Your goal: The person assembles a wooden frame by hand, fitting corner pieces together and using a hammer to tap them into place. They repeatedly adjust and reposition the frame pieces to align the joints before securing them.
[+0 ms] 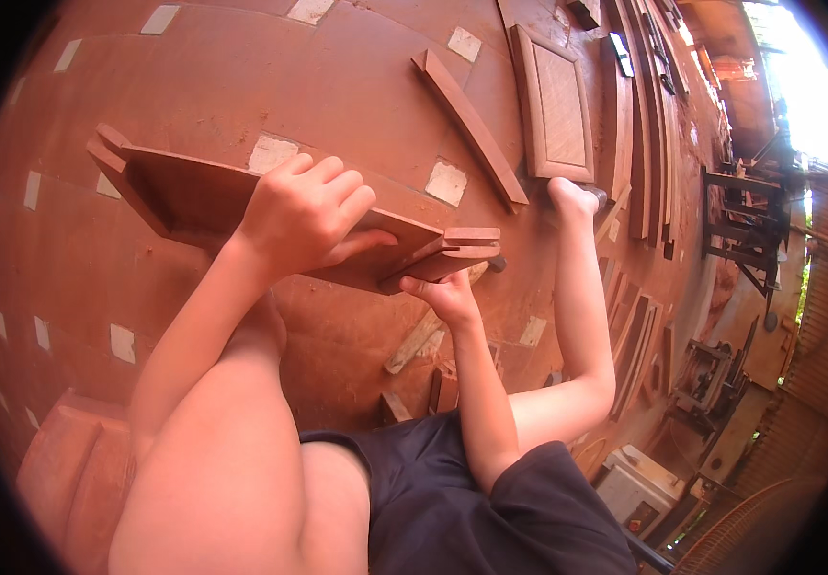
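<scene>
A reddish-brown wooden panel (198, 196) with rails along its ends is held tilted above the floor, in front of my body. My left hand (308, 211) is closed over its upper edge, thumb lying along the face. My right hand (447, 297) grips the panel's right end from below, near a grooved rail end (471, 240); some of its fingers are hidden behind the wood. Under that end, a hammer with a pale wooden handle (419, 337) and a dark head lies on the floor.
Near my outstretched foot (572, 195) lie a framed wooden panel (557, 101) and a loose wooden strip (471, 129). Long boards (639, 125) are stacked to the right. Small wood blocks (443, 388) sit before me. A whitish box (639, 489) and a dark machine (706, 374) stand at right.
</scene>
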`<move>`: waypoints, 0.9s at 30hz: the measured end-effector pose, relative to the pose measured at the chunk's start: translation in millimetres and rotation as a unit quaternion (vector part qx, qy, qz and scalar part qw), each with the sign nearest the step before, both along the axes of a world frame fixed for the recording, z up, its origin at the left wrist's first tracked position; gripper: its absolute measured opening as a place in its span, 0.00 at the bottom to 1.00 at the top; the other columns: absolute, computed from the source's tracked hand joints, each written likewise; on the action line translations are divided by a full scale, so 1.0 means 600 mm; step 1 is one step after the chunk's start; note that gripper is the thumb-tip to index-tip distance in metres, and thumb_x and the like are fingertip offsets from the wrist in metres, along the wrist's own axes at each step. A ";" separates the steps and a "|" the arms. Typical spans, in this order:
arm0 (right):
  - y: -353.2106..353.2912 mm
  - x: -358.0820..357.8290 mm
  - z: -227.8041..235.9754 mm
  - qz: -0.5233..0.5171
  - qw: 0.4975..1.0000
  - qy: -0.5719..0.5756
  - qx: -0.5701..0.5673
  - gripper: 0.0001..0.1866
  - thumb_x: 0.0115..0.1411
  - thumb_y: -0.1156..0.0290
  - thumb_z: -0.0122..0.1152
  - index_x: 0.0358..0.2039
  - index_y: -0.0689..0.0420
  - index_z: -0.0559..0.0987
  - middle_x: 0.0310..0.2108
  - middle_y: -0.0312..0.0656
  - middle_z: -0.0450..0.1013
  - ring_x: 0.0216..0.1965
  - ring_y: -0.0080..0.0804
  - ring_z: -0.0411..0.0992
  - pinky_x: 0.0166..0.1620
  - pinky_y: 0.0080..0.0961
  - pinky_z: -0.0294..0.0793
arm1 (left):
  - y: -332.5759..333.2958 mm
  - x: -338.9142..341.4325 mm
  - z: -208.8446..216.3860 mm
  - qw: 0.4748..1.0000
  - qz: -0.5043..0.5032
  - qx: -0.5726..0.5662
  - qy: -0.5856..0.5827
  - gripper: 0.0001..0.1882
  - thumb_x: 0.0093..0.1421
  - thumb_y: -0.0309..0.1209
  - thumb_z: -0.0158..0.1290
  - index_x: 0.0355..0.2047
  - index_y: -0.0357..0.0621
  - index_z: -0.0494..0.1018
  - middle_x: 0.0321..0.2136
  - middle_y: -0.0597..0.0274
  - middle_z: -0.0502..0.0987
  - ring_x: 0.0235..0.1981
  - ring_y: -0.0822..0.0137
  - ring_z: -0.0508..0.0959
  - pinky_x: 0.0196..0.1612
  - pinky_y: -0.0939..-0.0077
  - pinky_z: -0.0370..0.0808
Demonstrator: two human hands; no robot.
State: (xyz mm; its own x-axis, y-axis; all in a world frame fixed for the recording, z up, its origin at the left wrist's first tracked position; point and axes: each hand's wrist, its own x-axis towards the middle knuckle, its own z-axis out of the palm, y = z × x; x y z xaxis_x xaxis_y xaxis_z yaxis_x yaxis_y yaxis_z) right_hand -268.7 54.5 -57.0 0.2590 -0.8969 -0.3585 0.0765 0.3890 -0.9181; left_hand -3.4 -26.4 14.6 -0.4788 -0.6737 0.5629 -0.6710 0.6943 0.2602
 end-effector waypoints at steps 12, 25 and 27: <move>0.017 0.029 0.046 0.052 0.996 -0.021 -0.066 0.30 0.51 0.83 0.72 0.50 0.53 0.66 0.53 0.39 0.69 0.54 0.30 0.69 0.57 0.32 0.71 | 0.047 0.023 0.009 0.999 0.017 -0.026 0.039 0.24 0.42 0.51 0.69 0.21 0.49 0.69 0.19 0.68 0.69 0.21 0.66 0.71 0.24 0.74 0.65; 0.016 0.048 0.086 0.072 0.992 0.001 -0.108 0.24 0.51 0.87 0.66 0.46 0.55 0.69 0.56 0.49 0.72 0.58 0.36 0.69 0.58 0.33 0.70 | 0.050 0.036 0.020 0.998 0.008 -0.038 0.058 0.25 0.40 0.51 0.70 0.20 0.49 0.69 0.17 0.69 0.67 0.19 0.67 0.69 0.23 0.74 0.63; 0.016 0.050 0.092 0.087 0.991 -0.010 -0.097 0.25 0.52 0.88 0.64 0.47 0.55 0.67 0.57 0.50 0.71 0.60 0.37 0.68 0.59 0.34 0.69 | 0.052 0.032 0.024 0.997 0.015 -0.049 0.061 0.24 0.43 0.49 0.69 0.18 0.50 0.65 0.16 0.70 0.66 0.19 0.68 0.69 0.22 0.76 0.63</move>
